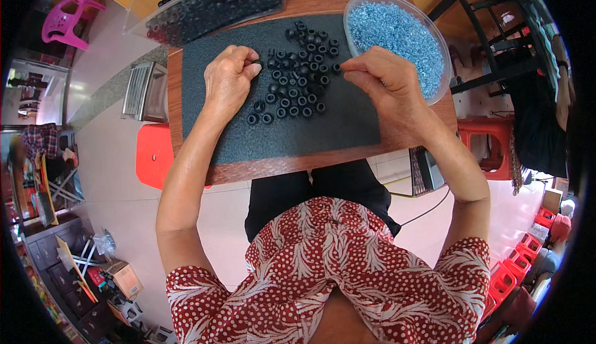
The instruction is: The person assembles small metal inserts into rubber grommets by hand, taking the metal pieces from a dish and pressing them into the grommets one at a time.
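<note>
Apart, my left hand (230,74) and right hand (390,82), grips unclear, flank beads (302,81) on the mat (285,142); tub (397,40) crowding right, bin (217,12) beyond.

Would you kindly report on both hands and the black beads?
Left hand beside black beads, grip unclear. Right hand at their right edge, grip unclear. Beads loose on mat. Bowl close by right hand.

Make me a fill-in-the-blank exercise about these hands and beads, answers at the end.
1. The left hand is beside loose beads coloured ____.
2. The right hand is near the round tub, whose small pieces are mostly ____.
3. The clear box is to the ____ of the round tub.
Answers: black; blue; left.
</note>
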Demonstrator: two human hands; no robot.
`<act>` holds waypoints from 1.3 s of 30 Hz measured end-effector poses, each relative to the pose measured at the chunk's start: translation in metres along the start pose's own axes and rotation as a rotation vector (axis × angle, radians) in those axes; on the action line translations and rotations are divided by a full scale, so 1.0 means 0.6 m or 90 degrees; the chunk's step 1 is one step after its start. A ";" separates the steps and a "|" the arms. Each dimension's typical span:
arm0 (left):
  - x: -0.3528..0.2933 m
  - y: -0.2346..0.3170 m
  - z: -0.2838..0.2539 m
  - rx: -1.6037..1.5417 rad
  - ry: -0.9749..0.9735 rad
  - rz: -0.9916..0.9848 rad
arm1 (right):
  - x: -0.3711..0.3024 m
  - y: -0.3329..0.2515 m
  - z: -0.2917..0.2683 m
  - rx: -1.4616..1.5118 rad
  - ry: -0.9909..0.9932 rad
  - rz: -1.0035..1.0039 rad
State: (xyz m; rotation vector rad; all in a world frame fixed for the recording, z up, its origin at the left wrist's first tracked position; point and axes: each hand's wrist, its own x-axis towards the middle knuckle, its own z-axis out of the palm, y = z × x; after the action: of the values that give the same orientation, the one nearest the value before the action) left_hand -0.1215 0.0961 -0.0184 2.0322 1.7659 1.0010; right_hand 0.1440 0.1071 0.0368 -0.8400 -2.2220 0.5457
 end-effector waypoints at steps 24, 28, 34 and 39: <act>-0.092 0.137 -0.012 -1.055 -0.055 -0.379 | -0.020 -0.074 0.048 0.160 0.117 0.022; -0.102 0.164 0.008 -1.070 -0.019 -0.446 | -0.026 -0.075 0.060 0.138 0.144 -0.029; -0.112 0.182 0.016 -0.801 0.081 -0.278 | -0.045 -0.073 0.055 0.128 0.109 -0.020; -0.113 0.195 0.020 -0.767 0.027 -0.219 | -0.060 -0.065 0.042 0.109 0.081 -0.034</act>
State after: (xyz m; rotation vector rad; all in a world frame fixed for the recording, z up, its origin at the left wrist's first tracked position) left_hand -0.0259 0.0088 0.0220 0.9173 0.9809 1.4583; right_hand 0.1298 0.0514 0.0263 -0.7050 -2.0447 0.6296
